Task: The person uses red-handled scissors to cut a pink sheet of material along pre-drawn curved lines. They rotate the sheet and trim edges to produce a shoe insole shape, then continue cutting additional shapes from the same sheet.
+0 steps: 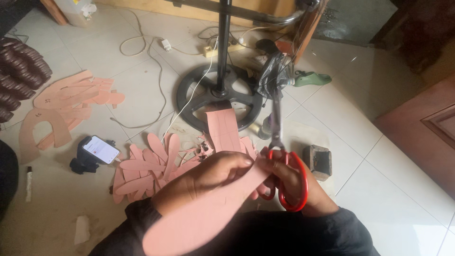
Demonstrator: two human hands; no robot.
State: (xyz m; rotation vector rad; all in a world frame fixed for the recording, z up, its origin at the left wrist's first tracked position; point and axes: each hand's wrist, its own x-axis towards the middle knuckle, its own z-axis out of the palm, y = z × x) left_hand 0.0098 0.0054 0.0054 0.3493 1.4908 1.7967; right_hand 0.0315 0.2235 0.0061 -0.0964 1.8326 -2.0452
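Tiled floor (388, 199); hands (208, 178) gripping insole (199, 223), scissors (284, 175)

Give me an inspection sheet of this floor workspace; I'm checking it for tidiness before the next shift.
Surface: pale tiled floor, dusty, with scraps on it.
Job's things: pink sheet piece held in the left hand; red-handled scissors in the right hand, blades pointing away.
Clutter: pile of pink offcuts in front; more pink cut shapes at left; phone on a dark stand; small dark block; green shoe last.
Hands: both bare, dark sleeves.
Cables: white cord looping over the tiles to a power strip.
Surroundings: black round stand base with pole; stacked dark soles far left; wooden door at right.
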